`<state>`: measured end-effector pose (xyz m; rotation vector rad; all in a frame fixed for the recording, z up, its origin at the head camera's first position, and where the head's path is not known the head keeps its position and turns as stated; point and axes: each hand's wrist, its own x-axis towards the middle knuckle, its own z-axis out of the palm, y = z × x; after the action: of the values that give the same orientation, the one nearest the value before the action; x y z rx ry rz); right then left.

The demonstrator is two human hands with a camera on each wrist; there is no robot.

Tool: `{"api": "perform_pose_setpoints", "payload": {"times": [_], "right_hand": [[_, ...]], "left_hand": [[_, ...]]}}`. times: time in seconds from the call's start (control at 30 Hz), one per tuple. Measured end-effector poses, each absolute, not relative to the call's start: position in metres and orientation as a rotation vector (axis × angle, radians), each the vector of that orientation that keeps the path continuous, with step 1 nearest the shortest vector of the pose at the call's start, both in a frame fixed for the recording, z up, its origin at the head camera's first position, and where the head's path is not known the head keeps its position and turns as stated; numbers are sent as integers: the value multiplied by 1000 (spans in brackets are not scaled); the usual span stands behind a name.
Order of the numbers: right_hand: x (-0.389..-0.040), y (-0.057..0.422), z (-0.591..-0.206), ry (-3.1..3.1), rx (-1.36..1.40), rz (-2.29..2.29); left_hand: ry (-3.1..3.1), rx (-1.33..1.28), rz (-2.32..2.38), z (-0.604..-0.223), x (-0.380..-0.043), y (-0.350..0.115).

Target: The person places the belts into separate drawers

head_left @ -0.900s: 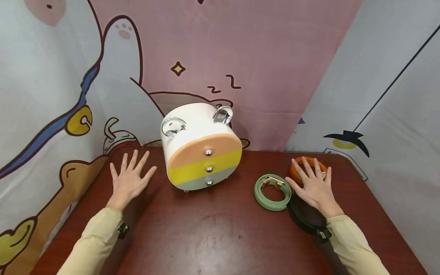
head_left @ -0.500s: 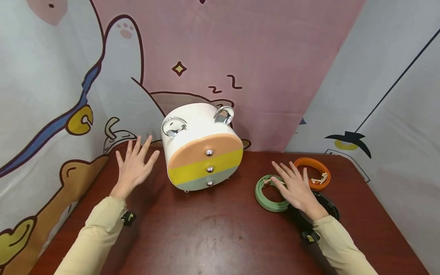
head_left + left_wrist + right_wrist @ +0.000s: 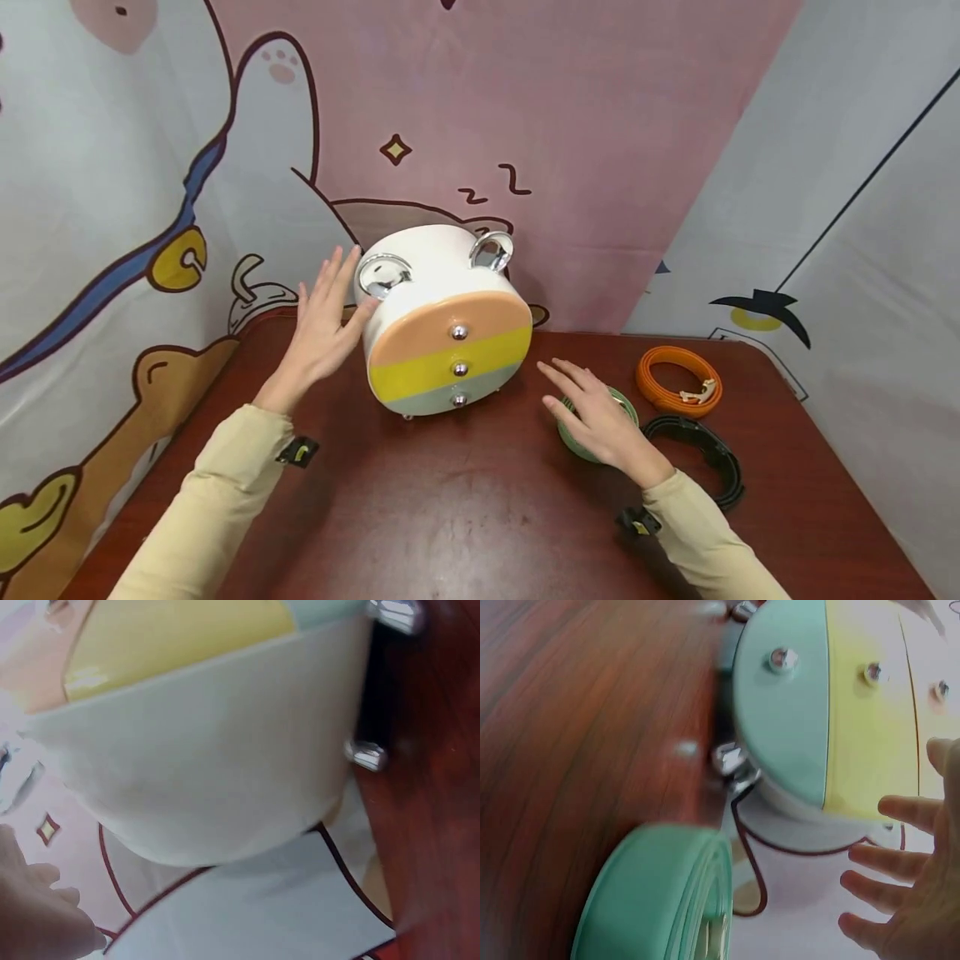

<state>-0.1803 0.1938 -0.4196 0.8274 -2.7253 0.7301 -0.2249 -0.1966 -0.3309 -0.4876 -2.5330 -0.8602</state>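
A round white drawer box (image 3: 438,321) with peach, yellow and pale green drawer fronts and chrome knobs stands at the back of the red-brown table (image 3: 465,508); it fills the left wrist view (image 3: 217,742) and shows in the right wrist view (image 3: 825,712). My left hand (image 3: 326,321) is raised with straight fingers beside the box's left side, close to it. My right hand (image 3: 596,412) hovers flat, fingers spread, over the coiled green belt (image 3: 570,433), which also shows in the right wrist view (image 3: 660,900). Neither hand holds anything.
A coiled orange belt (image 3: 678,382) lies at the back right, and a black belt (image 3: 708,458) lies in front of it. Cartoon-printed cloth walls (image 3: 112,192) close in the table on the left, back and right.
My left hand has lifted off the table and moved right towards the box. My right hand has slid left from the orange and black belts to above the green belt.
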Motion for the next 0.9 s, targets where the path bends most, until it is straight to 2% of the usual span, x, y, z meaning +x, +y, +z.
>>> {"api": "perform_pose_setpoints", "payload": {"times": [0.3, 0.7, 0.9], "right_hand": [[-179, 163, -418, -2651, 926, 823], [-182, 135, -425, -2498, 1017, 895], [-187, 130, -416, -2415, 1019, 970]], "left_hand": [[-2431, -650, -1008, -326, -229, -175], [-2414, -564, -1213, -333, -234, -166], [-2357, -545, -1301, -334, -238, -160]]}}
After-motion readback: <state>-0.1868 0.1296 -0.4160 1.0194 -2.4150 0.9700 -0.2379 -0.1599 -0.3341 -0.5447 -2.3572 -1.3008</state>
